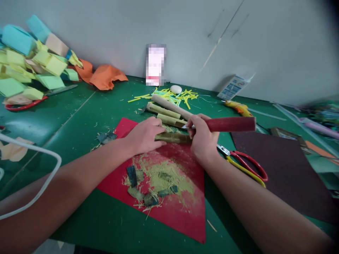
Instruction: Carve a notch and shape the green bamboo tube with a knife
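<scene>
My left hand [144, 135] is closed over a short bamboo stick [173, 138] and pins it down on a red mat [182, 211]. My right hand [202, 137] grips a tool with a thick red handle [230, 124]; its small blade touches the bamboo next to my left fingers. Green-yellow shavings and dark peel scraps [156, 180] lie piled on the mat below the hands. Two more bamboo pieces [164, 111] and a pale wooden rod [172, 107] lie just behind the hands.
Red-and-yellow scissors [246, 164] lie right of my right wrist beside a dark brown sheet [280, 169]. Yellow paper strips [169, 95] and a white egg-shaped object [176, 89] lie by the wall. Folded coloured paper [29, 60] and orange cloth [103, 76] fill the far left. A white cable [39, 190] loops at the left.
</scene>
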The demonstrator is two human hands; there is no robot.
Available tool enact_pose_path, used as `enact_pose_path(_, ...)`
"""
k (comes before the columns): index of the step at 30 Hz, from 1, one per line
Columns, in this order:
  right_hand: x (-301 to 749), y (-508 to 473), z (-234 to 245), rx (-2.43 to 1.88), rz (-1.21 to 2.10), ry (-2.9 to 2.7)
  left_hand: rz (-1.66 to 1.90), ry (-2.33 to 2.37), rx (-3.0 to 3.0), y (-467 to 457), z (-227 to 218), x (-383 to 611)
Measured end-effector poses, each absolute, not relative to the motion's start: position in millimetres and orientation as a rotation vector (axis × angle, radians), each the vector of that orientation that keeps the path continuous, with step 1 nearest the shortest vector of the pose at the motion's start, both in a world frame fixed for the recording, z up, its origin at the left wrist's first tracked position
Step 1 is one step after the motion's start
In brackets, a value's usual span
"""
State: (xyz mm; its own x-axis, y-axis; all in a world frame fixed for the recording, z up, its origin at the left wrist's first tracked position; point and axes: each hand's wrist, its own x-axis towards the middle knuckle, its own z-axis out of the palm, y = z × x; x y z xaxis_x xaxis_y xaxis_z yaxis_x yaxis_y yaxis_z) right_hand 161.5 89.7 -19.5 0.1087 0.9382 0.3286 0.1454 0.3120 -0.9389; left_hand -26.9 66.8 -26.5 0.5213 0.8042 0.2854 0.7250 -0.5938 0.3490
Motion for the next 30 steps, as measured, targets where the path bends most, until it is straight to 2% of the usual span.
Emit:
enact_pose_path(19,171,92,-10,-1.175,0.756,-1.506,0.691,1.345,2.514,66,-26,-43)
enact_pose_path(30,166,85,-13,-1.099,0.958,-1.615,0.644,1.336,2.531,57,-19,-40)
